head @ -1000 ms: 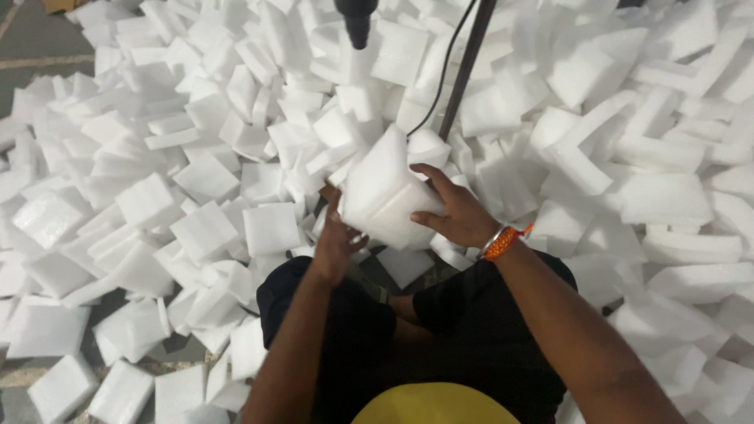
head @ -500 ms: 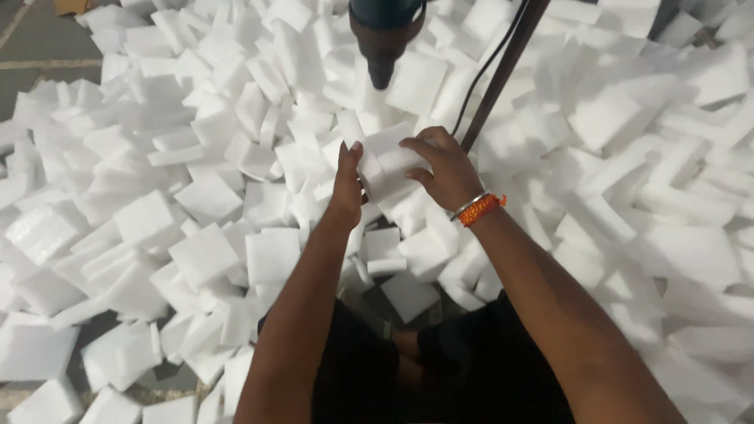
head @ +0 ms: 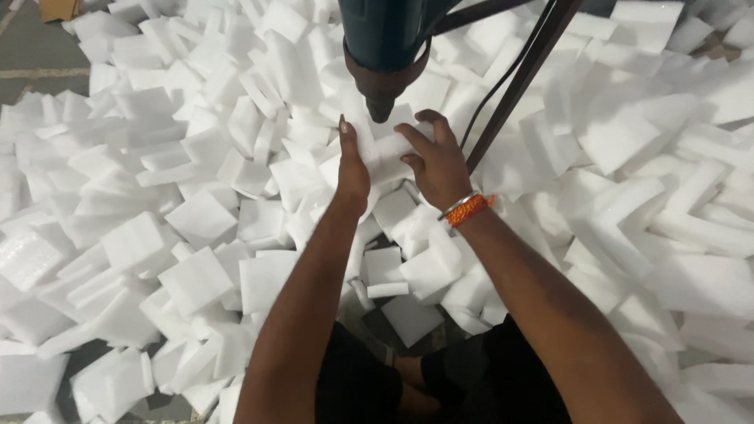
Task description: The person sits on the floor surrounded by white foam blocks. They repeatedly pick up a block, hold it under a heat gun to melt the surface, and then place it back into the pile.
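Both my hands hold one white foam block up under the nozzle of a dark teal mounted tool. My left hand presses flat against the block's left side. On the block's right side my right hand grips with curled fingers, an orange band on its wrist. The tool's dark tip sits right above the block's top edge, touching or nearly touching it.
Several loose white foam blocks lie heaped all around on the floor. A dark slanted stand pole with a black cable runs beside my right hand. Bare grey floor shows at the far left. My legs in dark clothes are below.
My hands have carried the foam block up and forward, from in front of my chest to under the tool's nozzle. The tool now fills the top of the view.
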